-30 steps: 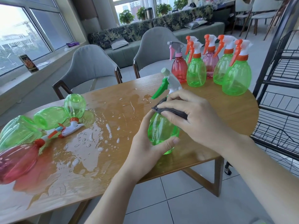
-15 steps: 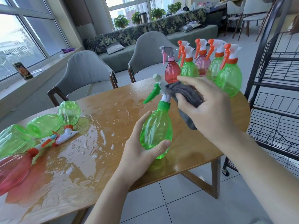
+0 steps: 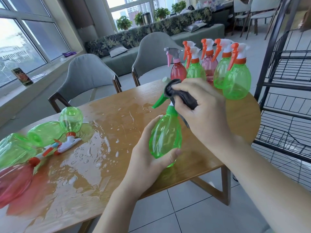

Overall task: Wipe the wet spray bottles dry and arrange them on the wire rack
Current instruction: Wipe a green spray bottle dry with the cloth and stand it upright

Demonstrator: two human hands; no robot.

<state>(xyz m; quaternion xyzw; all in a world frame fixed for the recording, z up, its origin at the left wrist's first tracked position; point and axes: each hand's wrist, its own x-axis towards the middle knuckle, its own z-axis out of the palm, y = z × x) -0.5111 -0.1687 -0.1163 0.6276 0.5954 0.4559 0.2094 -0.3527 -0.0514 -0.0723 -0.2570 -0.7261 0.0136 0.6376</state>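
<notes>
Six bottles [image 3: 237,83] stand upright at the far end of the bench [image 3: 121,125], probably dried; several [image 3: 45,133] lie in water at the left; the wire rack [image 3: 289,91] holds none. The left hand [image 3: 148,160] curls its grip round the green bottle [image 3: 165,135] held above the bench, and the right hand [image 3: 205,111] pinches a grey cloth [image 3: 183,96] on its sprayer head

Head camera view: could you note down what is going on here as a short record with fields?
Activity: wiping a green bottle dry
Left hand: grips the bottle's body, holding it upright above the table
Right hand: presses a grey cloth round the sprayer head
Upright bottles: six, at the table's far right
Lying bottles: several on the left, beside a puddle
Rack: right of the table, no bottles on the visible shelves
</notes>
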